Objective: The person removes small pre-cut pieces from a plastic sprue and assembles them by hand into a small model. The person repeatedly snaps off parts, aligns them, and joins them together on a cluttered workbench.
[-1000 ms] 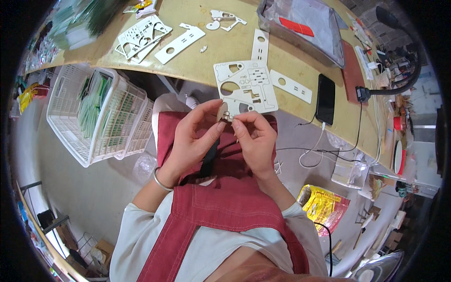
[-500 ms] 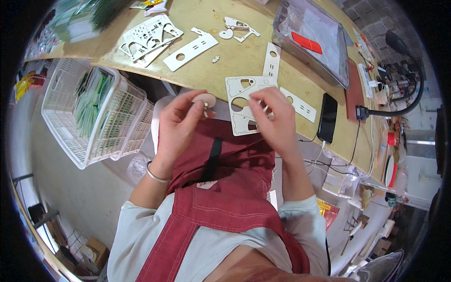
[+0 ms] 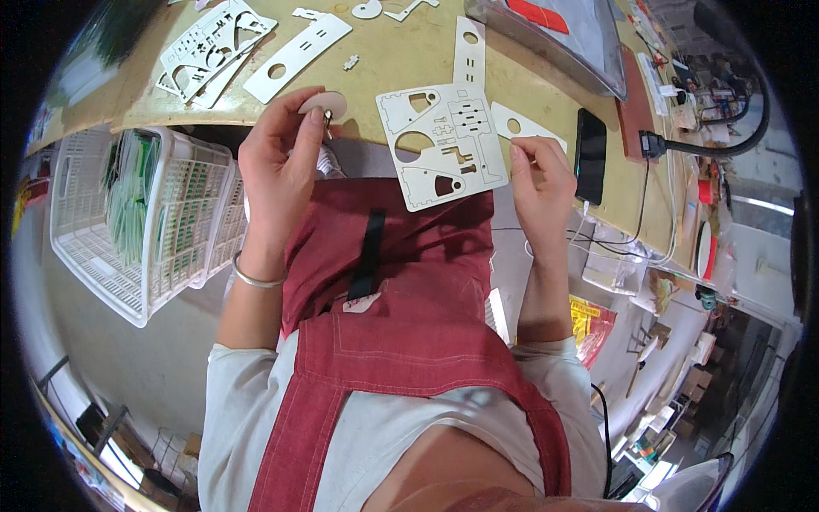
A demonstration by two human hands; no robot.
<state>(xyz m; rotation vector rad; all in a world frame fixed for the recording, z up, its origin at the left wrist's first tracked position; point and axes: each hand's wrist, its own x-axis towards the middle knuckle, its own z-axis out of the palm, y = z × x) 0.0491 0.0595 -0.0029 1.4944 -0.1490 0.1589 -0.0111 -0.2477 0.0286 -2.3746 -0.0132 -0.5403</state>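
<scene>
At the near edge of the desk, a small round disc is pinched in the left hand while the cut-out white sheet, overhanging that edge, is steadied by the right hand, both hands well apart.

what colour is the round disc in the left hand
Pale tan, like light wood; the disc shows best in the head view, held by the left hand.

A pale wooden workbench curves across the top of the frame, its front edge bending with the lens. Below it, at the left, a grey concrete floor spreads out under even light. A white wire-mesh basket stands at middle left. Cluttered shelving and packages crowd the right edge.
</scene>
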